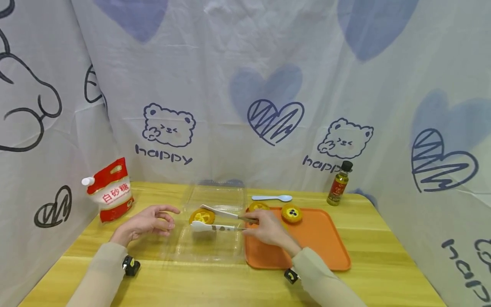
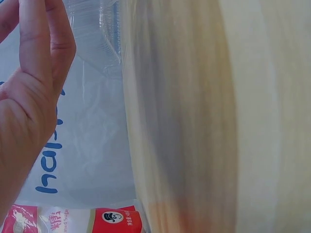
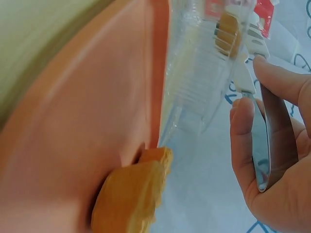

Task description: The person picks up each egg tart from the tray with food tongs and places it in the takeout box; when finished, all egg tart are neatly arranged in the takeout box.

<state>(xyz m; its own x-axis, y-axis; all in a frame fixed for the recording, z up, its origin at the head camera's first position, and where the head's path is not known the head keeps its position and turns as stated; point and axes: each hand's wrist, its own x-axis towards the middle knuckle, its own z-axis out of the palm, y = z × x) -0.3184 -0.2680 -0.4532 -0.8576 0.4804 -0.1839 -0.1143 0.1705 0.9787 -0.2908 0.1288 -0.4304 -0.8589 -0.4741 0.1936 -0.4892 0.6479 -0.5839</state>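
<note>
My right hand (image 1: 268,228) holds metal tongs (image 3: 272,141) with white tips, thumb on one arm and fingers on the other. Between the white tips is an egg tart (image 1: 202,216) with yellow topping, over an open clear plastic box (image 1: 230,247). A dark patch shows below the tart; whether it touches the box I cannot tell. To the left of the box, my left hand (image 1: 149,224) hovers with loosely bent fingers and nothing in it. Two more tarts, one with dark dots (image 1: 292,213) and one partly hidden (image 1: 258,206), are at the orange tray's (image 1: 318,243) far edge.
A red and white sugar bag (image 1: 115,192) with a spout stands at the back left. Behind the tray lies a light blue spoon (image 1: 271,198). A small bottle (image 1: 337,187) with a black cap stands at the back right, before the printed curtain (image 1: 215,85).
</note>
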